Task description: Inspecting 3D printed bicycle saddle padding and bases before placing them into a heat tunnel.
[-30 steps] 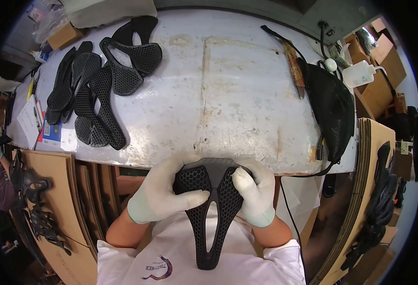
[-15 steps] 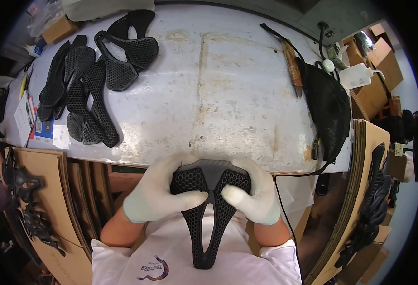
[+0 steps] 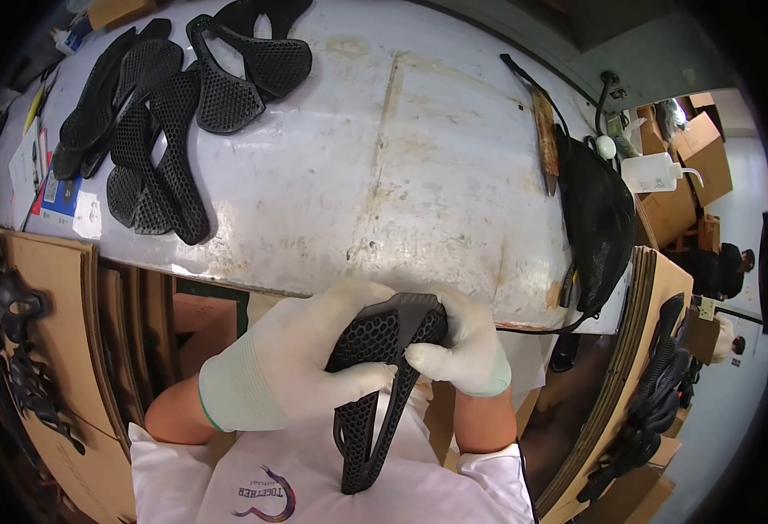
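Between my two hands I hold a black honeycomb bicycle saddle pad [image 3: 363,424], wide end up and narrow nose pointing down toward my shirt. My left hand [image 3: 307,362], in a white glove, grips its left wing with the thumb across the lattice. On the other wing, my gloved right hand [image 3: 461,348] is closed, its thumb on the front near the central slot. The fingers behind the pad are hidden. The pad is tilted, with its right side turned partly away.
Several similar black saddle pads [image 3: 174,157] lie heaped at the left of the white worktable [image 3: 401,201]. At right are a black cloth bag [image 3: 598,223], a wooden-handled tool [image 3: 544,144] and a white squeeze bottle [image 3: 651,173]. Cardboard-coloured boards [image 3: 52,349] stand below the table at left.
The saddle pad has turned from facing straight on to an angle, still in both hands. My left hand has shifted with it, and the whole view has tilted.
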Motion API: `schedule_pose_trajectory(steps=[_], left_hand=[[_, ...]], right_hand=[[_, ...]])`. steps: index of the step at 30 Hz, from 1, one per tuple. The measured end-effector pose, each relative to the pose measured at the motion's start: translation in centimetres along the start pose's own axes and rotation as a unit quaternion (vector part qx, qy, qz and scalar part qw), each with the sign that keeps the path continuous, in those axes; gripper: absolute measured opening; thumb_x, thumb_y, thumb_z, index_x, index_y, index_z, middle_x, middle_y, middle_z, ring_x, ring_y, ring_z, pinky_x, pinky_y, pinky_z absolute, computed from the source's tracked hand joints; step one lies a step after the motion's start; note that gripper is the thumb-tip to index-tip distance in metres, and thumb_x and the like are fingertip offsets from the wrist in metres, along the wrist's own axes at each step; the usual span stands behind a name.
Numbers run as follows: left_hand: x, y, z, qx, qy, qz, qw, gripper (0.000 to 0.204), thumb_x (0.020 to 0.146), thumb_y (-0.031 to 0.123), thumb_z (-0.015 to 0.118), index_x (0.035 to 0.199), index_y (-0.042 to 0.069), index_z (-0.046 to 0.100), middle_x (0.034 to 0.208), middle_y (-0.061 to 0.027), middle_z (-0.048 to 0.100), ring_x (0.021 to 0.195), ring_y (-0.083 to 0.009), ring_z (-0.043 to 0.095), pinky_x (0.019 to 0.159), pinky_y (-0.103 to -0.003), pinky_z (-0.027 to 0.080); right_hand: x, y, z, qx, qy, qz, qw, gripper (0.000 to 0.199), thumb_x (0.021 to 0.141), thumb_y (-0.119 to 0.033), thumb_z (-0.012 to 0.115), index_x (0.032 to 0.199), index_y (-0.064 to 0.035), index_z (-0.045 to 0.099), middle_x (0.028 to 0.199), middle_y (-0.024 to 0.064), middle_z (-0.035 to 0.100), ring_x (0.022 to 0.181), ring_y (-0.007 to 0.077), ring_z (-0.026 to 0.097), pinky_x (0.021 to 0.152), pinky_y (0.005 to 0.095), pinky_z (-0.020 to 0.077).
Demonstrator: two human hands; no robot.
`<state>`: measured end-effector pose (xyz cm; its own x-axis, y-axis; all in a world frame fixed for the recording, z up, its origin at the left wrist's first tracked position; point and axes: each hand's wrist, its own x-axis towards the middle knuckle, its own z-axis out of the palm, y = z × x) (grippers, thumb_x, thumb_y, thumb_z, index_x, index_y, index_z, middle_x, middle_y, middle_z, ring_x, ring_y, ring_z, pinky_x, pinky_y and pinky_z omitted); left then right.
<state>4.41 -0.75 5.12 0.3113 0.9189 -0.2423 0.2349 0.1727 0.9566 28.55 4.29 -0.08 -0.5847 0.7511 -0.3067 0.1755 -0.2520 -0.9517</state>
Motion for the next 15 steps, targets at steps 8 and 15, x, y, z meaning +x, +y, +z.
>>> schedule_pose_trajectory(steps=[8, 15], left_hand=[[-0.1, -0.5, 0.1, -0.003, 0.013, -0.018, 1.000, 0.063, 0.086, 0.023, 0.084, 0.136, -0.001, 0.054, 0.097, -0.0197, 0.073, 0.088, -0.0321, 0.076, 0.079, -0.038, 0.058], [0.3, -1.3, -0.2, -0.084, -0.014, -0.038, 0.996, 0.062, 0.085, 0.023, 0.085, 0.134, -0.003, 0.057, 0.098, -0.0158, 0.074, 0.088, -0.0233, 0.075, 0.080, -0.035, 0.058]], right_hand=[[0.0, -0.7, 0.5, -0.032, 0.033, -0.023, 0.999, 0.055, 0.076, -0.038, 0.086, 0.108, 0.0026, 0.069, 0.096, 0.0108, 0.068, 0.089, 0.0192, 0.066, 0.080, 0.0343, 0.0525], [-0.7, 1.6, -0.7, -0.041, 0.007, -0.066, 0.997, 0.060, 0.081, -0.038, 0.085, 0.115, 0.0075, 0.065, 0.099, 0.0136, 0.068, 0.090, 0.0229, 0.065, 0.082, 0.0352, 0.0521]])
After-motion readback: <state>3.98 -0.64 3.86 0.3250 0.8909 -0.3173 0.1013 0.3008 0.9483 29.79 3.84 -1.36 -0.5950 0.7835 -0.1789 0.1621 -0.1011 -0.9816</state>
